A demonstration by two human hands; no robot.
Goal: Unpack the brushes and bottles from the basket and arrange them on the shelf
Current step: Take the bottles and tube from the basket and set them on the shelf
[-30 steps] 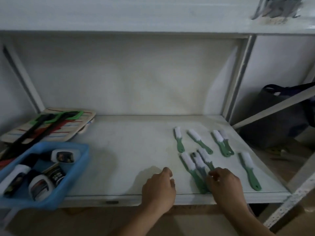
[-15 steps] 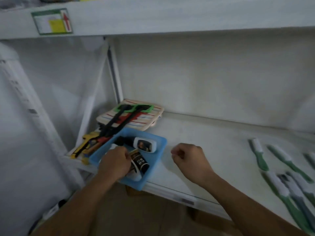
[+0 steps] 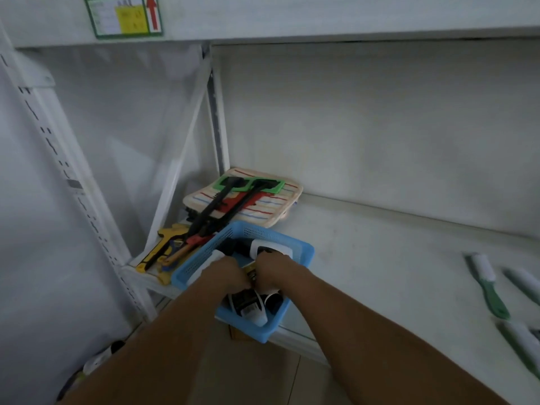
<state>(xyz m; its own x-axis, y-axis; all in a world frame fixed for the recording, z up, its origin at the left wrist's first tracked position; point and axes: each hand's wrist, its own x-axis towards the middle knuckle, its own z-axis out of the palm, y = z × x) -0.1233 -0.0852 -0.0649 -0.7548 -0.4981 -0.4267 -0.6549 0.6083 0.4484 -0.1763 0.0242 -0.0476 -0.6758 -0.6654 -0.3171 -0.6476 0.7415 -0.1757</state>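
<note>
Both hands are in the blue basket (image 3: 295,249) at lower centre now, right hand (image 3: 276,271) joining left hand (image 3: 226,276), each grip curled among bottles (image 3: 248,302) (exact hold hidden), brushes (image 3: 486,283) already shelved right.

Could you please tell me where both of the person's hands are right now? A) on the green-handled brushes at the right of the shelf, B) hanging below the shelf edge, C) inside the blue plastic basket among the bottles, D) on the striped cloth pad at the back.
C: the left hand and right hand are both down in the blue plastic basket among the bottles, far from the green-handled brushes.
</note>
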